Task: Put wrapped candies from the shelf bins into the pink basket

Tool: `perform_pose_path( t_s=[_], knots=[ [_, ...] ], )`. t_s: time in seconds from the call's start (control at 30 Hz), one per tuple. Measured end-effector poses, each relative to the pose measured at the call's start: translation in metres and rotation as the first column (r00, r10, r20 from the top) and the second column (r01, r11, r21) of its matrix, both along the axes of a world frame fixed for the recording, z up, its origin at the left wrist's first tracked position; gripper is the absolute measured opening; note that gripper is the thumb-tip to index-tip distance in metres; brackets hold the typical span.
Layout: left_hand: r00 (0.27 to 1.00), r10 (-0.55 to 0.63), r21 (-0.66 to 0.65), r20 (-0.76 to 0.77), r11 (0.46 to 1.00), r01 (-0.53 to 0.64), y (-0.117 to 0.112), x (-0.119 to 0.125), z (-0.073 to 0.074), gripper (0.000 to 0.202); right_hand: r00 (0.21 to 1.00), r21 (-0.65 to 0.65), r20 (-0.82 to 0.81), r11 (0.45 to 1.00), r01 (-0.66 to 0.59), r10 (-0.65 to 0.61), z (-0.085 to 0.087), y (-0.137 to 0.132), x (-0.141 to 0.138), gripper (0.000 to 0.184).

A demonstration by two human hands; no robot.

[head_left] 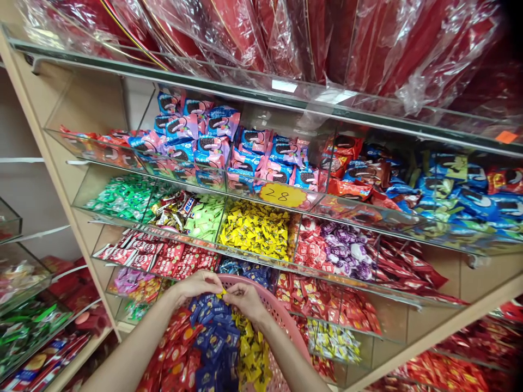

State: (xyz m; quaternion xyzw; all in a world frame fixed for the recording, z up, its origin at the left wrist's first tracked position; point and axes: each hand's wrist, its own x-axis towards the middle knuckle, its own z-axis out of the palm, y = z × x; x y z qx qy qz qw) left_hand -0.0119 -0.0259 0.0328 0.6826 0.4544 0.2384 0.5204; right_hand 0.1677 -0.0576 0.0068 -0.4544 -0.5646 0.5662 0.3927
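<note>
My left hand (199, 285) and my right hand (244, 300) meet over a pink plastic basket (281, 321) at the bottom centre. Both hands pinch one small yellow wrapped candy (222, 294) between their fingertips. The basket holds piles of red, blue and yellow wrapped candies (216, 343). Just beyond my hands lies a bin of blue candies (249, 270), and above it a bin of yellow candies (255, 228).
A wooden rack with slanted clear acrylic bins fills the view: cookie packs (212, 141) on top, green sweets (122, 196), red and purple sweets (339, 250). A yellow price tag reading 28 (283, 195) sticks to a bin front. Red packets in plastic hang overhead.
</note>
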Motion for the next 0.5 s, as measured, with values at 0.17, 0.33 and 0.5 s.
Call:
perform_pose_path(
  t_s=[0.17, 0.33, 0.5],
  knots=[
    [0.999, -0.01, -0.03, 0.032, 0.999, 0.011, 0.0014, -0.0008, 0.0004, 0.026, 1.0, -0.003, 0.007, 1.0, -0.001, 0.001, 0.0004, 0.0005, -0.0015, 0.035],
    [1.0, 0.001, -0.046, 0.026, 0.999, 0.0, 0.0051, -0.0015, -0.0011, 0.029, 0.998, -0.053, 0.04, 0.998, -0.042, 0.044, 0.0018, 0.0005, 0.0022, 0.037],
    [1.0, 0.015, -0.032, -0.013, 0.999, -0.015, 0.0033, -0.0018, -0.0016, 0.033, 0.998, -0.063, 0.035, 0.997, -0.051, 0.054, 0.0003, 0.0022, 0.0072, 0.036]
  ],
)
